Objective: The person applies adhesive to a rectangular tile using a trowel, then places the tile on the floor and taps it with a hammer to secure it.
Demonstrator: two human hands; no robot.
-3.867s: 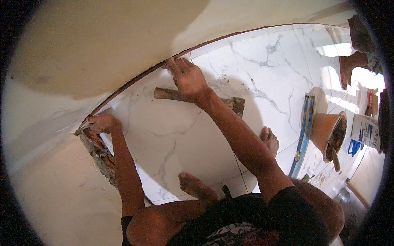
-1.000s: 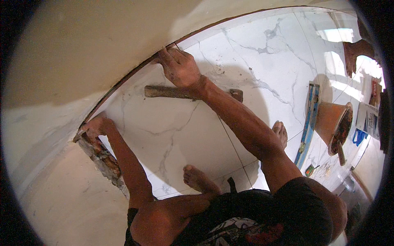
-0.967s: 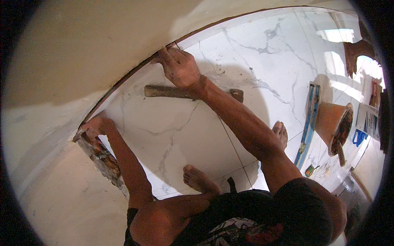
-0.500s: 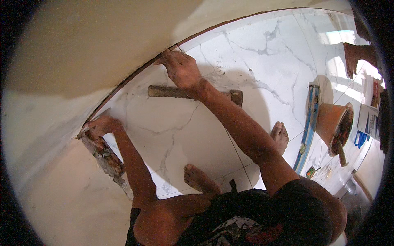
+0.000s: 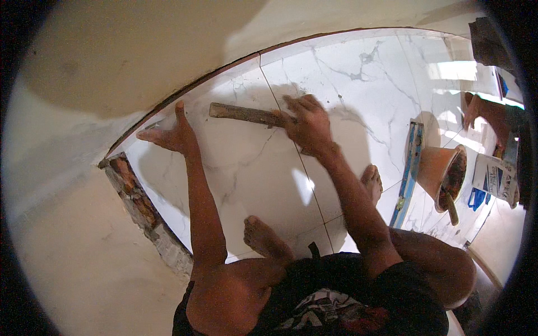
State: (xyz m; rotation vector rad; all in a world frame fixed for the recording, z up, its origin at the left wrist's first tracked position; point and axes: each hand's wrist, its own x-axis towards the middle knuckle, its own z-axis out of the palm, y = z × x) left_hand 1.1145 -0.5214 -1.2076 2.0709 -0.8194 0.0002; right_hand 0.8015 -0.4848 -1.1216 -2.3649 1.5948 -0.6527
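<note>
My left hand [image 5: 172, 134] is open, its thumb and fingers spread wide. Its fingertips are at the white skirting tile along the foot of the wall, and I cannot tell how firmly they touch it. My right hand [image 5: 309, 124] is closed around the head end of a hammer [image 5: 241, 113]. The worn wooden handle points left over the marbled white floor tile [image 5: 235, 168]. Under my palm and fingers the hammer's head is mostly hidden.
Broken wall edge with exposed brick [image 5: 137, 199] runs at the left. To the right stand a long blue spirit level [image 5: 408, 173], a tilted orange bucket [image 5: 437, 168] of dark mix with a handled tool, and a white bag [image 5: 496, 176]. Another person's hand [image 5: 476, 109] shows far right.
My right hand has left the wall edge and come down onto the hammer. My left hand has moved from the brick corner rightward along the wall base, fingers now spread. The view has shifted slightly.
</note>
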